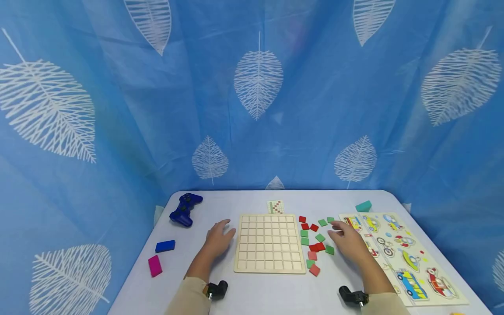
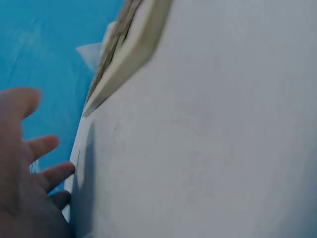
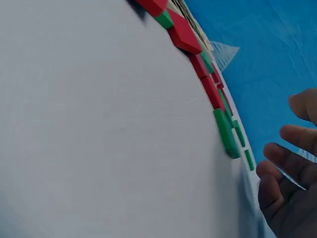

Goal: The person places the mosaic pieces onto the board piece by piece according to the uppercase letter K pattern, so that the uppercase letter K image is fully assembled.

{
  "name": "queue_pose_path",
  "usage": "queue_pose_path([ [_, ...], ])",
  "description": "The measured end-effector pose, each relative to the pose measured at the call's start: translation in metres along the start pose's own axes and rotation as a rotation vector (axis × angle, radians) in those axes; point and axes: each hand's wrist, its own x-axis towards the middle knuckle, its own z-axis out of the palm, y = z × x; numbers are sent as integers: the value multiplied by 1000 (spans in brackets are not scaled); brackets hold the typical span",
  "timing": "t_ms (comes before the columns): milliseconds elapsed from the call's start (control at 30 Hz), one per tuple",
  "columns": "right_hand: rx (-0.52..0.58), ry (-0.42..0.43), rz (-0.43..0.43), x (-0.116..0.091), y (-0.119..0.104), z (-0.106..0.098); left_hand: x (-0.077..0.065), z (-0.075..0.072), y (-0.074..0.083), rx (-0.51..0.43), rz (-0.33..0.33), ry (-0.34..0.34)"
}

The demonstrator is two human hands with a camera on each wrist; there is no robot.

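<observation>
A wooden grid board (image 1: 270,243) lies in the middle of the table, its square recesses unfilled. Just left of it is my left hand (image 1: 218,238), fingers loosely spread and holding nothing; the left wrist view shows the same hand (image 2: 29,168) with the board's edge (image 2: 133,54) above it. To the board's right, red tiles (image 1: 314,227) and green tiles (image 1: 320,237) are scattered. My right hand (image 1: 346,238) hovers beside them with bent, relaxed fingers and nothing in its grasp. In the right wrist view a green tile (image 3: 226,134) sits nearest that hand (image 3: 292,173).
A small pattern card (image 1: 275,206) lies behind the board. On the right are a vehicle picture puzzle (image 1: 405,258) and a teal block (image 1: 363,206). A blue game controller (image 1: 185,210), a blue block (image 1: 165,246) and a magenta block (image 1: 155,266) are on the left.
</observation>
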Motion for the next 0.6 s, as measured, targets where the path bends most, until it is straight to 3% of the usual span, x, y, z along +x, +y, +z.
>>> queue_pose_path([
  [100,15,-11,31,-3,7,8,-5,-1,-6,17,12,-25],
  [233,6,-36,58,-10,14,6,-12,-1,-5,-64,-6,-21],
  [333,14,-72,55,-12,14,3,-18,-2,-6,-70,1,-25],
  [433,23,-97,50,-14,14,1,-24,-2,-10,-17,62,-46],
  [600,18,-123,38,-17,15,0,-28,-4,-15,82,225,-154],
])
